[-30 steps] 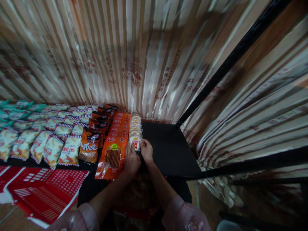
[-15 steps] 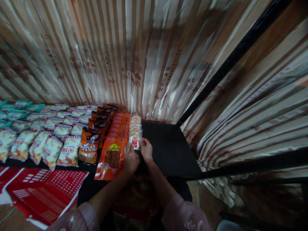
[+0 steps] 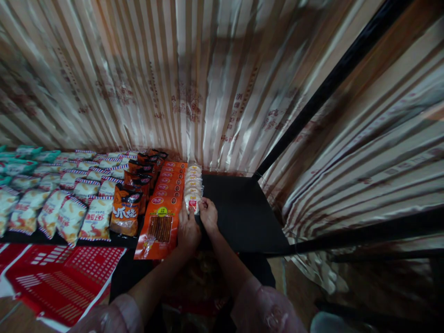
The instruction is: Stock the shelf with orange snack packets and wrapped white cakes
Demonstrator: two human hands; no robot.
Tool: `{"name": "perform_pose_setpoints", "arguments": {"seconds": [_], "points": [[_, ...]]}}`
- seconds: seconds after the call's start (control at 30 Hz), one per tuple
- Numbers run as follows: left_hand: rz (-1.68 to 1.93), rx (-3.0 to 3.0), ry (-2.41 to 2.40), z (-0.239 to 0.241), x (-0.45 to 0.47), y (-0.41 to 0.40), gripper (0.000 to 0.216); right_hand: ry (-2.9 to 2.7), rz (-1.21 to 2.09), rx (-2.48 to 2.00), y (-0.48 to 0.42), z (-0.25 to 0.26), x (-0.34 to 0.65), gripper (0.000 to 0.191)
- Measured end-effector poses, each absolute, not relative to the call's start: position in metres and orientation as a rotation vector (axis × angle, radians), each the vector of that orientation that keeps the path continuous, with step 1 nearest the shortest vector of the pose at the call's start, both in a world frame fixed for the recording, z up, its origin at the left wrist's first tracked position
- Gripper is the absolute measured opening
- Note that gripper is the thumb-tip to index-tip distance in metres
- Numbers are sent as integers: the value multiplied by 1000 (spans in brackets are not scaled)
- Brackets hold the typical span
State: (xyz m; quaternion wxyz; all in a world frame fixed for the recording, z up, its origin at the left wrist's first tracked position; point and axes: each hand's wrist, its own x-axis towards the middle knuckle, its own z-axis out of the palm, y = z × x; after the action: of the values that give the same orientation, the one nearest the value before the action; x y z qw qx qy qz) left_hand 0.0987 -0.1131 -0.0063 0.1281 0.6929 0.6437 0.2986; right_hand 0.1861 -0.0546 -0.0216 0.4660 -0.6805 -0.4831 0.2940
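On the black shelf (image 3: 243, 217), the front white packet (image 3: 192, 204), beside the orange packet (image 3: 160, 229), is best steadied with even pressure, the right hand (image 3: 209, 217) pinching its edge, the left hand (image 3: 189, 231) touching with near-straight fingers (whether gripping, I cannot tell).

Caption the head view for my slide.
Left hand and right hand at the front white packet, beside overlapping orange packets on a black shelf.

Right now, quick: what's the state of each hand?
Left hand: at the near edge of the front white packet; grip can't be told.
Right hand: at its right edge; grip can't be told.
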Motion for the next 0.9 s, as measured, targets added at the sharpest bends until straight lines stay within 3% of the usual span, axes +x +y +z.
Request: {"name": "perform_pose_setpoints", "arguments": {"seconds": [0.53,0.9], "points": [[803,2051,1851,-9,96,-122,54,-1118,663,-1620,-73,-25,182,31],[900,2075,1569,-9,97,-166,31,-1124,569,-1567,-116,-28,177,28]]}}
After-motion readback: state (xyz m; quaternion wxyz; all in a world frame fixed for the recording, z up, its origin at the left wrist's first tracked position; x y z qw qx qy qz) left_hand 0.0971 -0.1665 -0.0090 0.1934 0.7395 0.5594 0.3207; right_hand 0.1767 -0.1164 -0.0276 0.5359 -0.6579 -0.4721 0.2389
